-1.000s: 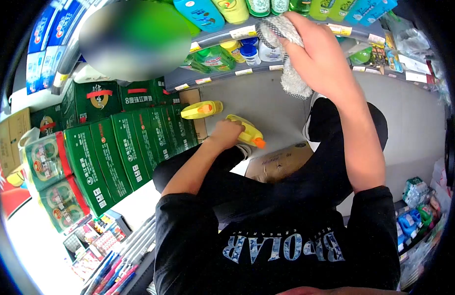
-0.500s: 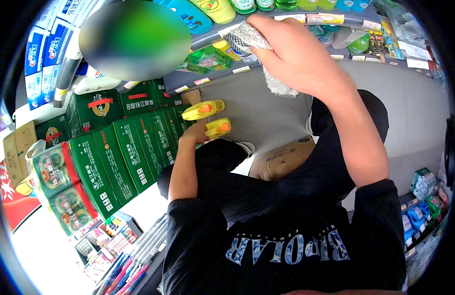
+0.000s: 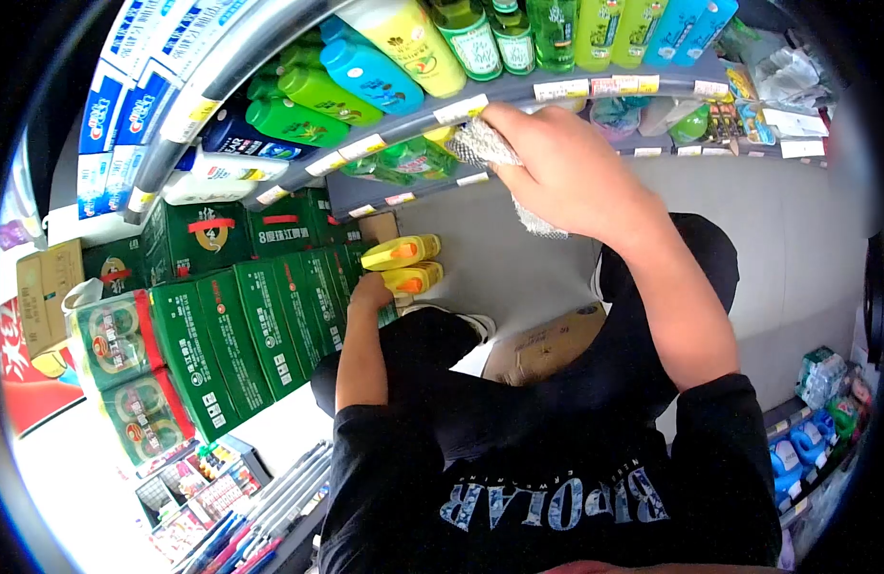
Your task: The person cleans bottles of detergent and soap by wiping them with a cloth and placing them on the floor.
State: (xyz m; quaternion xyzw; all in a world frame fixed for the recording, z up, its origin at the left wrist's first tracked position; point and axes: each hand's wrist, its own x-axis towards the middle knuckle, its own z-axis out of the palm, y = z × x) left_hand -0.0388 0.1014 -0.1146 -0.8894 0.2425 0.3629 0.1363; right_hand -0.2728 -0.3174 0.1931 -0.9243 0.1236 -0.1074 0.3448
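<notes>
Drooping from the clenched right hand (image 3: 580, 172), soft cloth (image 3: 482, 143); left hand (image 3: 369, 292) at near yellow bottle (image 3: 415, 278), grip unclear, likely slick, best held mid-body.

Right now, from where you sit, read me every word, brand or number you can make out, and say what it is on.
"Crest": blue boxes
"8度珠江": green carton
"BIPOLAR", upside down: black shirt
Too small or blurred to read with certainty: yellow bottles, price tags, smaller shirt print.

Cloth (image 3: 484, 143) — partly behind right hand (image 3: 580, 177)
</notes>
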